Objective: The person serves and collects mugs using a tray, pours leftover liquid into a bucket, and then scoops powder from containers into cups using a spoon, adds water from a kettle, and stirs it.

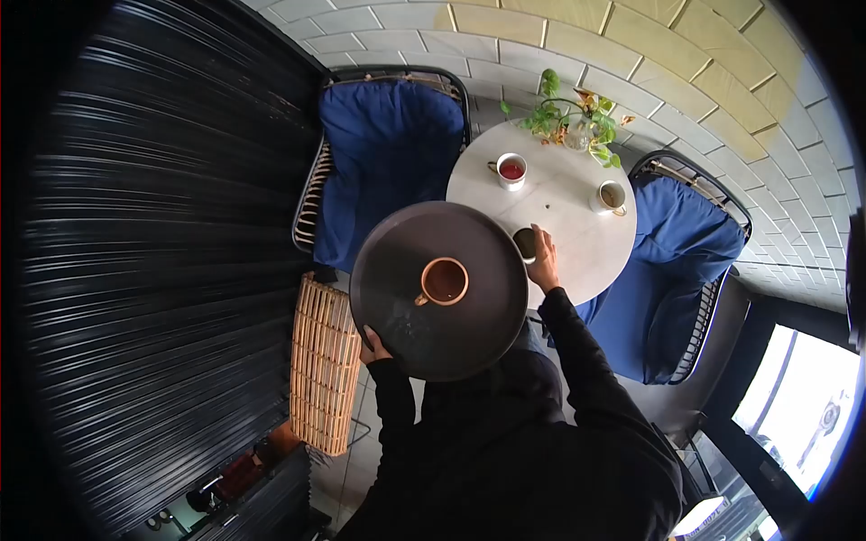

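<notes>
My left hand (374, 346) grips the near-left rim of a round dark tray (392, 270), held beside and partly over the table's near edge. A brown cup (445, 281) with its handle towards me stands on the tray. My right hand (544, 261) is closed around a dark-looking cup (524, 243) at the edge of the round white table (586, 261); the tray hides part of that cup. Farther back on the table stand a white cup with red liquid (511, 171) and another pale cup (609, 197) with a light handle.
A glass vase with a leafy plant (579, 135) stands at the table's back by the brick wall (505, 50). Blue-cushioned chairs flank the table, one left (388, 135) and one right (640, 288). A wicker chair (325, 370) is close on my left, beside a black corrugated wall (180, 225).
</notes>
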`<act>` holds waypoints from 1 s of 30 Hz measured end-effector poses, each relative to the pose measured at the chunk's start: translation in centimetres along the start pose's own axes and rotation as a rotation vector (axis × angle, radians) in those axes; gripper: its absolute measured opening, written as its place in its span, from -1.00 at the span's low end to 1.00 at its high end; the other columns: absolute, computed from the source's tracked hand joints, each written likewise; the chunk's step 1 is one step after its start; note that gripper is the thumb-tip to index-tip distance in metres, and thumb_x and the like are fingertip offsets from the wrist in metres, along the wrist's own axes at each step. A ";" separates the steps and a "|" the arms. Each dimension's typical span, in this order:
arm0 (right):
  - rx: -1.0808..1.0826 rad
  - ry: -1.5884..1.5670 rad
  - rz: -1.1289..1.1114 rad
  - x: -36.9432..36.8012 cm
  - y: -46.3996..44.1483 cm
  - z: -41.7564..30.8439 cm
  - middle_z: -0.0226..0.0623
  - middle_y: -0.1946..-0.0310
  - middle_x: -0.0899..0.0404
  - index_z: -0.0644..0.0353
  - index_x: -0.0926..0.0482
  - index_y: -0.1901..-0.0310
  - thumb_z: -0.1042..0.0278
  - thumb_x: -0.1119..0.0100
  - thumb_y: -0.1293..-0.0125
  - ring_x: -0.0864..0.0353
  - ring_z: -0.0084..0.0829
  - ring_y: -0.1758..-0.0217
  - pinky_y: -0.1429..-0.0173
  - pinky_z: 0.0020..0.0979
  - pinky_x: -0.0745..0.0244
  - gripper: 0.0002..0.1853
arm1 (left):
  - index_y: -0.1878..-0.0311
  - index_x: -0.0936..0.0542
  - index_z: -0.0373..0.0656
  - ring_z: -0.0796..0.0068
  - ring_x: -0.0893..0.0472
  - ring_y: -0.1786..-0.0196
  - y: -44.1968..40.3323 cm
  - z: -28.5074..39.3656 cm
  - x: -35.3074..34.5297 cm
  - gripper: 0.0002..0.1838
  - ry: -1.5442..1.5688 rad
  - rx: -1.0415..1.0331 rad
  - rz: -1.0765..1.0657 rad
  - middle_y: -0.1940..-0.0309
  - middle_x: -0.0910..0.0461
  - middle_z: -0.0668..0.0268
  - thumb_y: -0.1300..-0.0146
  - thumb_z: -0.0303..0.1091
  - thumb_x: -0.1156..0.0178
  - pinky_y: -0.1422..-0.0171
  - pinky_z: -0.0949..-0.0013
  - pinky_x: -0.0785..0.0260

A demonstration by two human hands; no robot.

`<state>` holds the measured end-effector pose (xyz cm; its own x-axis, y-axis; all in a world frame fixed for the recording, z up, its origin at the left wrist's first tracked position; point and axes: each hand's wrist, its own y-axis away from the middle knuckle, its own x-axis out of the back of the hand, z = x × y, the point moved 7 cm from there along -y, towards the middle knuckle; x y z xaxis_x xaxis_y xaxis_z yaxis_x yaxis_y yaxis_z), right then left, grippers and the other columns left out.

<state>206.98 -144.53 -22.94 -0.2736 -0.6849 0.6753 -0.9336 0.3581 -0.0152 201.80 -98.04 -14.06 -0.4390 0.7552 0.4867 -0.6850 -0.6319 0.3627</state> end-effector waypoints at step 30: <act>0.177 0.188 0.137 12.6 -1.2 -8.0 0.07 -0.10 -0.39 0.24 -0.23 -0.35 0.38 -0.40 0.05 -0.30 0.09 -0.27 -0.36 -0.06 -0.26 -0.14 | -0.11 -0.55 -0.37 0.23 -0.65 0.02 -0.1 -3.7 -11.7 -0.37 0.014 -0.056 -0.241 0.04 -0.66 0.11 -0.43 0.13 0.00 -0.07 0.31 -0.47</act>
<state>206.50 -148.50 -8.52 -0.3675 -0.5026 0.7825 -0.9214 0.3114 -0.2326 204.90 -106.20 -22.75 -0.2667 0.8857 0.3800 -0.8020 -0.4226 0.4222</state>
